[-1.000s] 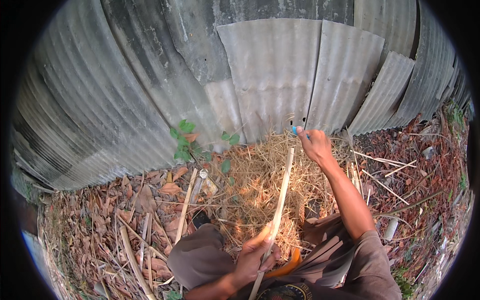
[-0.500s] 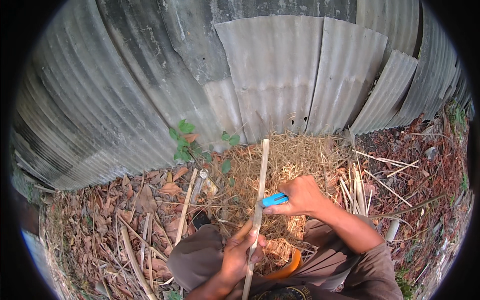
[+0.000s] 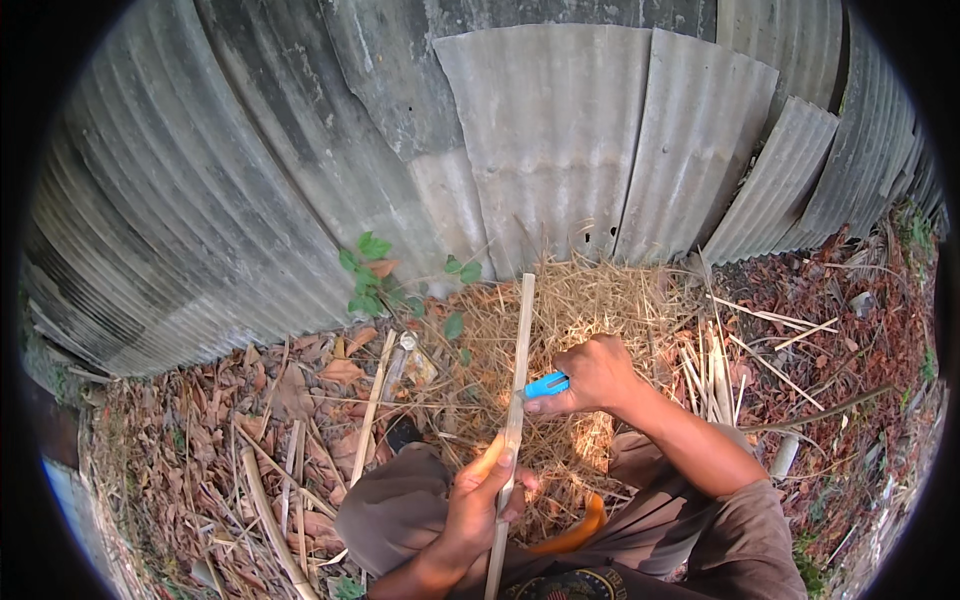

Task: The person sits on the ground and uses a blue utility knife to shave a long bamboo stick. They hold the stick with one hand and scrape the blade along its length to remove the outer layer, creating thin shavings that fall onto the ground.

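Note:
My left hand (image 3: 482,492) is closed around the lower part of a long pale bamboo strip (image 3: 524,330), which stands nearly upright in front of me, slightly tilted. My right hand (image 3: 595,375) grips a blue utility knife (image 3: 547,385). The knife's front end is against the strip's right side, above my left hand; its blade is too small to make out. Thin straw-like shavings (image 3: 570,300) cover the ground beneath and beyond the strip.
A corrugated metal fence (image 3: 560,140) curves across the back. Bamboo sticks (image 3: 268,520) lie among dry leaves on the left, with a bundle of split strips (image 3: 712,380) on the right. A green plant (image 3: 370,275) grows by the fence. An orange curved object (image 3: 575,530) lies between my legs.
My right hand and the utility knife have shifted slightly up and left along the bamboo strip. My left hand keeps its hold, nearly in place.

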The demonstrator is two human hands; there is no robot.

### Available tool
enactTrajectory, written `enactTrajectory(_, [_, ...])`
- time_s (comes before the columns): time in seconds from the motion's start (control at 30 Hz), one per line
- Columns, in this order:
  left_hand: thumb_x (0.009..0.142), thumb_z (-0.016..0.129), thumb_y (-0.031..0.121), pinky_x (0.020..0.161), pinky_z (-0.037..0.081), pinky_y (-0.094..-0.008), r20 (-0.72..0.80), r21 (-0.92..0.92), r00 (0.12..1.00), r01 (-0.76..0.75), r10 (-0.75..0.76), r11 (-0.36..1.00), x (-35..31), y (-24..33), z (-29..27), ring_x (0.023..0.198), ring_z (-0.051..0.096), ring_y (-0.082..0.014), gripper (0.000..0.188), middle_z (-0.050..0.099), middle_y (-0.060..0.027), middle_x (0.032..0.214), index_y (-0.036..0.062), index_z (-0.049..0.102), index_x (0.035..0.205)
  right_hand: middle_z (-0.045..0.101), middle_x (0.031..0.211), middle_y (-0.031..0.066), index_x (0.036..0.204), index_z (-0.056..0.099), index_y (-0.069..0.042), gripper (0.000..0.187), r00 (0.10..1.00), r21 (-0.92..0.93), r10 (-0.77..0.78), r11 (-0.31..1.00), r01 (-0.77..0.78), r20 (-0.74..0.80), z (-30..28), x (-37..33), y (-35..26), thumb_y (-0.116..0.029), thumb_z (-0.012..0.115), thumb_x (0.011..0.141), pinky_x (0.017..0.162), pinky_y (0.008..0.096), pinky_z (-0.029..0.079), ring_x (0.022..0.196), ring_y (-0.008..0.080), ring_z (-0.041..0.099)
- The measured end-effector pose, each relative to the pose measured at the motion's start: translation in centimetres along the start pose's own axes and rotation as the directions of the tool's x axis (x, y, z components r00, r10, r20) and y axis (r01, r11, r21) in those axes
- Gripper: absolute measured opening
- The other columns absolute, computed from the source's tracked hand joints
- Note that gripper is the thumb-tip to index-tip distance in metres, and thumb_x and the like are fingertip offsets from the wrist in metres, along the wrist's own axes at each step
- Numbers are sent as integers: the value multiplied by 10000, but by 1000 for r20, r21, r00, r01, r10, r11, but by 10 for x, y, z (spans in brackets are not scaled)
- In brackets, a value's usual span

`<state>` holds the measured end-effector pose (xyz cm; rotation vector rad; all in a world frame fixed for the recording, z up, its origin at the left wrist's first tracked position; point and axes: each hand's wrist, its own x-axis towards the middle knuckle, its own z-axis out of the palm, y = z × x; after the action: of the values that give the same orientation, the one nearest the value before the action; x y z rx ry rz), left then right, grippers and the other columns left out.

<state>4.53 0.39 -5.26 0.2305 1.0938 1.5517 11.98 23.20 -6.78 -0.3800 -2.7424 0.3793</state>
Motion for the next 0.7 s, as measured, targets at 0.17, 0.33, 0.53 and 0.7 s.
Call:
enactTrajectory(0.17, [997,441,274,413,335,-233,20,2,999,34,-35,999,0,-13,-5,416,396,-89,364,590,-70,757,69,445,1298,534,456,109,531,595,-74,796,979,-38,204,978,-205,-22,13,25,33,-838,450,702,461,425,466,457,304,590])
enactTrajectory(0.33, [1004,428,270,415,339,-223,259,250,920,230,-294,940,-31,-20,29,430,413,-92,383,588,-82,780,55,432,1321,479,479,136,490,479,-9,896,565,228,794,607,-762,-225,-28,18,169,-822,270,803,529,462,407,474,288,495])
enactTrajectory(0.53, [996,446,211,417,349,-215,69,-92,996,58,-52,994,-2,-3,-6,435,420,-89,468,585,-107,769,157,319,1442,426,456,154,511,467,-16,771,839,194,535,837,-512,-95,-24,11,91,-739,499,776,512,438,398,467,316,485])
enactTrajectory(0.7, [989,465,192,426,355,-211,52,-236,999,21,-9,971,2,10,-12,439,427,-93,515,581,-116,771,212,274,1466,530,478,104,529,551,-77,670,997,151,-4,988,-9,82,-16,1,18,-725,605,693,478,415,430,470,309,570])
